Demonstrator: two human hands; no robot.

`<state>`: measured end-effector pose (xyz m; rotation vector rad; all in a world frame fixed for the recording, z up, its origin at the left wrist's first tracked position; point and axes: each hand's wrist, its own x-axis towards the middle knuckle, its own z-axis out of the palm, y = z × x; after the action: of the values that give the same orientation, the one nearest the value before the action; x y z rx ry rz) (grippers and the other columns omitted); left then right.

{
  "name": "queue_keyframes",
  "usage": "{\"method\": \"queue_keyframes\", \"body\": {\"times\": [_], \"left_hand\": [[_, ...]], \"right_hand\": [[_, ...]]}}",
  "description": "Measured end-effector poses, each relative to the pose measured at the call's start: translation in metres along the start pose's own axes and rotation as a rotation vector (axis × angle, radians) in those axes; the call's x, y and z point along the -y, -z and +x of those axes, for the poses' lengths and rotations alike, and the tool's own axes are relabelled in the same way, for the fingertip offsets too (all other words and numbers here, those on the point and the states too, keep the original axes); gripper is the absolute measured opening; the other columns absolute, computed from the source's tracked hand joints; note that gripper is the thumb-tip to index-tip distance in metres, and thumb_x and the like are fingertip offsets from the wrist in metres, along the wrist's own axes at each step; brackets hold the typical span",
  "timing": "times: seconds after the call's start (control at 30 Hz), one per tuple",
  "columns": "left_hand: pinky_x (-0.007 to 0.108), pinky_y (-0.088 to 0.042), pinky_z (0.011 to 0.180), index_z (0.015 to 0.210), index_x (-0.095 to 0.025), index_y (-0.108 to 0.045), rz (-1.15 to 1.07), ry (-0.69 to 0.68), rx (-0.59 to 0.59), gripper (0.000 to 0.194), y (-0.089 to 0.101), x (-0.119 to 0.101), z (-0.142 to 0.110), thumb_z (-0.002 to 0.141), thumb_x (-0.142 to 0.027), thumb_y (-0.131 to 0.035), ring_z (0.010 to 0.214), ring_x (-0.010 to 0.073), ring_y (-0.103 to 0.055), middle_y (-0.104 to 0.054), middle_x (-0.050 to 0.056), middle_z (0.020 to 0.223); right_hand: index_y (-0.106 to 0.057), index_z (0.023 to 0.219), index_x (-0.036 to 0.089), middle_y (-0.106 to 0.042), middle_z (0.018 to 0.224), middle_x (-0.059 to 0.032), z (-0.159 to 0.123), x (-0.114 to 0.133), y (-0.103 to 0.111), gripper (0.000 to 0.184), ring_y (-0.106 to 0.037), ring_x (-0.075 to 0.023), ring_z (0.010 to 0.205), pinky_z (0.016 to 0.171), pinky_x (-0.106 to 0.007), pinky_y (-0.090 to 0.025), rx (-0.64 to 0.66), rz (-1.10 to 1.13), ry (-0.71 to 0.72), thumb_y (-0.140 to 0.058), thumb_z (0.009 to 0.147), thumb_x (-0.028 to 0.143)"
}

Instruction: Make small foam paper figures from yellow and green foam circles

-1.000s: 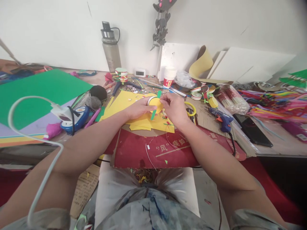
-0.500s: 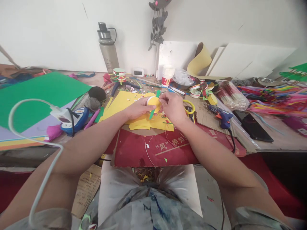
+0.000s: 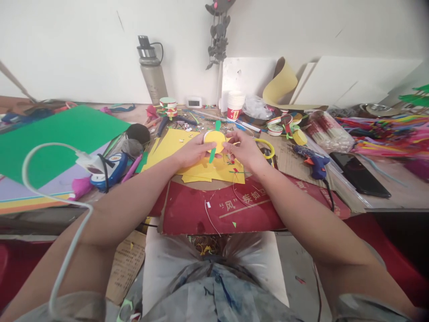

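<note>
Over the yellow paper sheets (image 3: pixel 164 154), both hands are at a small round piece (image 3: pixel 216 139) with a yellow face and a pale rim. A green strip (image 3: pixel 212 155) sticks out below it, and another green end shows above. My left hand (image 3: pixel 192 152) grips the piece from the left, its thumb lying on the yellow face. At the right edge is my right hand (image 3: pixel 244 150), thumb against the rim and fingers curled, some partly hidden. Whatever lies behind the piece is out of sight.
A red cardboard (image 3: pixel 214 210) lies in front. To the right are a yellow tape ring (image 3: pixel 266 148), a blue glue gun (image 3: pixel 317 165) and a phone (image 3: pixel 360 174). Paper cups (image 3: pixel 235 106) and a bottle (image 3: pixel 152 71) stand behind. A white cable (image 3: pixel 58 192) loops across the left.
The round piece has turned, so more of its yellow face shows. My right hand's fingers have loosened from their pinch and shifted slightly at its right edge.
</note>
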<state>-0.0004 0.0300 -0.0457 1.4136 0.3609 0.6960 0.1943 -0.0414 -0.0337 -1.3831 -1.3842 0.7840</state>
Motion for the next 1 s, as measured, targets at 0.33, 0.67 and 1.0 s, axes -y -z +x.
{"method": "queue_keyframes", "body": {"times": [0.33,0.67,1.0], "left_hand": [[0.030,-0.060,0.077,0.110,-0.016,-0.071,0.098,0.008,-0.179,0.045,-0.008,-0.007,-0.005,0.078,-0.038,-0.095,0.081,0.0146,-0.071,-0.078,0.007,0.101],[0.026,-0.059,0.067,0.108,-0.013,-0.076,0.197,0.058,-0.302,0.047,-0.011,-0.013,-0.002,0.071,-0.029,-0.099,0.071,0.0128,-0.071,-0.078,0.003,0.089],[0.029,-0.066,0.076,0.111,-0.014,-0.075,0.181,0.043,-0.294,0.057,-0.009,-0.010,-0.003,0.066,-0.037,-0.103,0.080,0.0140,-0.074,-0.083,0.006,0.102]], "right_hand": [[-0.055,0.082,0.024,-0.061,0.068,0.0073,0.003,-0.006,-0.005,0.029,-0.054,-0.0090,0.051,0.048,-0.023,-0.048,0.062,0.145,0.002,-0.083,0.091,0.024],[-0.053,0.082,0.024,-0.061,0.063,0.0081,0.007,-0.011,-0.013,0.029,-0.059,-0.0110,0.048,0.051,-0.026,-0.053,0.018,0.138,-0.061,-0.074,0.095,0.009],[-0.054,0.080,0.023,-0.059,0.067,0.0071,0.007,-0.006,-0.017,0.029,-0.060,-0.0103,0.056,0.052,-0.025,-0.059,-0.012,0.250,-0.124,-0.071,0.094,0.003]]}}
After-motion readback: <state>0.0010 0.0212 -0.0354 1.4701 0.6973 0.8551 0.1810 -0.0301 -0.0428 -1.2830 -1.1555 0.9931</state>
